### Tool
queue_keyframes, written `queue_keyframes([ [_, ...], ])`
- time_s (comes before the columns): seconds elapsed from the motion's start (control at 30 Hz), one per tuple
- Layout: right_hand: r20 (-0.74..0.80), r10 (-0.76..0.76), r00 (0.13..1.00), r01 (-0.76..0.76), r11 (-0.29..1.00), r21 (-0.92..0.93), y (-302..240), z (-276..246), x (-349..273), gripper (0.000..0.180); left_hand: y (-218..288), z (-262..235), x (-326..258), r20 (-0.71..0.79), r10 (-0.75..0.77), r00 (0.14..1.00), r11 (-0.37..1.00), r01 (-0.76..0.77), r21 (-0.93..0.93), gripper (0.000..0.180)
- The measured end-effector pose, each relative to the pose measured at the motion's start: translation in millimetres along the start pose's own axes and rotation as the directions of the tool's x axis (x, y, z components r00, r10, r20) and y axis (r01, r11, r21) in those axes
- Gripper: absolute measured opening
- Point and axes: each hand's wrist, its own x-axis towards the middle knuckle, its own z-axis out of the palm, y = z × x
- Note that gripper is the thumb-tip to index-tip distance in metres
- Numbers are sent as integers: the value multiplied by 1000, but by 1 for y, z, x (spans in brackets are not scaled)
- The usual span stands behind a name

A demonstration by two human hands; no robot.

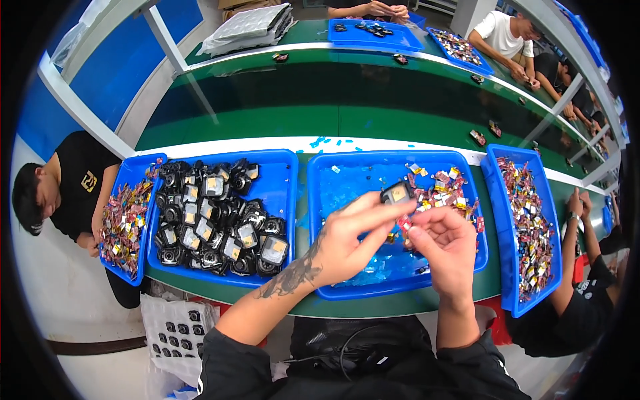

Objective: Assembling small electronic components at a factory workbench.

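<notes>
"What's the surface?"
"A green table (393, 307), with a white ledge (253, 146) along its far side."
"And on the table?"
"Four blue trays in a row: left narrow tray (143, 159), left wide tray (280, 180), right wide tray (327, 190), right narrow tray (508, 253)."
"The ledge?"
"Blue scraps (320, 141), scattered around its middle."
"Beyond?"
"A green belt (267, 123) with a few small parts (478, 137), then a far bench (310, 33) bearing a white stack (247, 30) and blue trays."
</notes>
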Motion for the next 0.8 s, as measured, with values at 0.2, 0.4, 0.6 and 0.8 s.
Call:
queue_keyframes([
  [0.2,106,12,994,-10,1000,-17,-3,-5,0,9,-5,-2,1,112,211,971,868,-239,436,32],
  [0.4,168,92,982,-82,995,-62,-9,-15,3,8,-11,0,1,177,273,945,808,-326,492,26],
  [0.6,338,185,923,-188,982,-24,-11,-34,7,10,-8,-1,0,203,46,978,937,-113,331,19],
  [0.8,248,180,952,-223,963,155,5,-27,0,11,-7,2,-1,169,-290,942,957,290,28,16],
])
